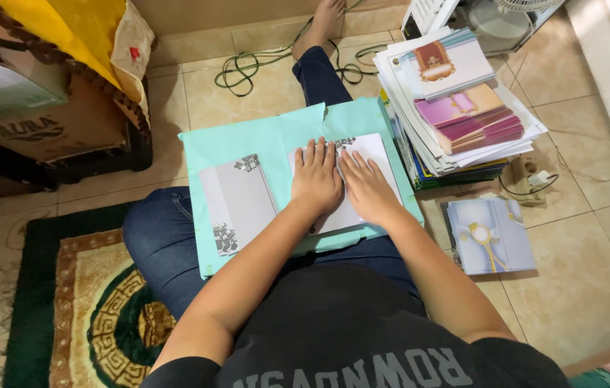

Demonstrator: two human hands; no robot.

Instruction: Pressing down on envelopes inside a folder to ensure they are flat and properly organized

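Head view, looking down on a person seated on a tiled floor (592,287), one leg folded, the other stretched toward the far wall. Nearest: a dark T-shirt and both forearms reaching forward. On the left, a green and gold patterned rug (82,302) lies under the folded knee.

On the lap sits a mint-green sheet (262,136), serving as a work surface. Left hand (315,179) and right hand (368,188) lie side by side, flat, fingers spread, palms down; neither grips anything. Both press on a white card (377,154) with a dark floral corner print, at the right half of the green sheet. A second grey-white folded card (236,201), same floral corners, lies just left of the hands, apart from them.

Judgement: card is thin, light paper stock, moderately stiff, creases easily, smooth enough to slide on the sheet. Best taken by an edge or a corner, or held flat under the palms as here.

Right of the lap, on the floor: a pale blue card (492,233) with a gold ornament. Farther right, a tall stack of printed cards and papers (463,108), pink ones on top. Far centre, a green cable (247,68) coils near the bare foot. Far left, cardboard boxes (39,115).
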